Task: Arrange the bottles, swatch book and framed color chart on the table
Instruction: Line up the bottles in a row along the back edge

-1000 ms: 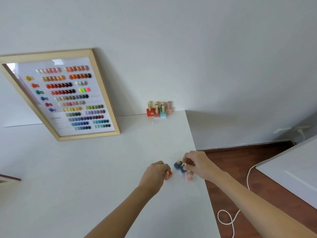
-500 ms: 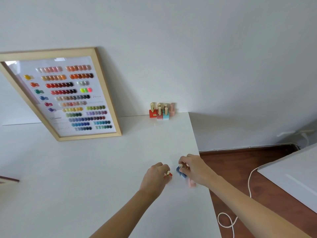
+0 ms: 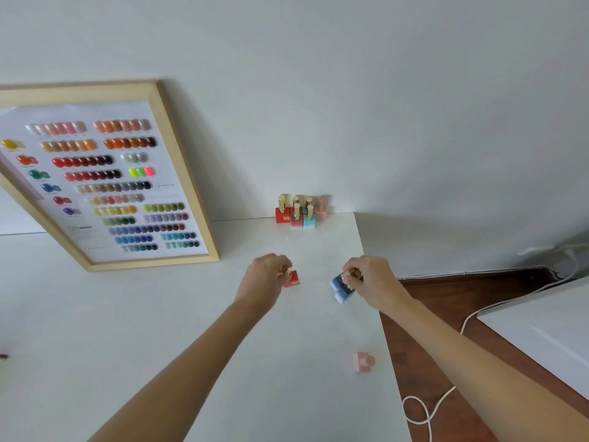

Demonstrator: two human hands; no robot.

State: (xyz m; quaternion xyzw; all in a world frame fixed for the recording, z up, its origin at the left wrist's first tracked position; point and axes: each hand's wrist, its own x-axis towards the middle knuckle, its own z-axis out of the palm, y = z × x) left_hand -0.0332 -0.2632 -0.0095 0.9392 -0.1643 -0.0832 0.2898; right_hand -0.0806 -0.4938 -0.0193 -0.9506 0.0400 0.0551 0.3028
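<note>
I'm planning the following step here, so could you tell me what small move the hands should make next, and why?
Probably carry both loads on to the bottle cluster by the wall. The left hand grips a red bottle and the right hand two blue bottles, all short of that group. The pink bottle near the table edge would follow.

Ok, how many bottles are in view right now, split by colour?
Red bottles: 2, one in the left hand
Blue bottles: 3, two in the right hand
Pink bottles: 3
Total: 8; the back cluster may hide more.
</note>
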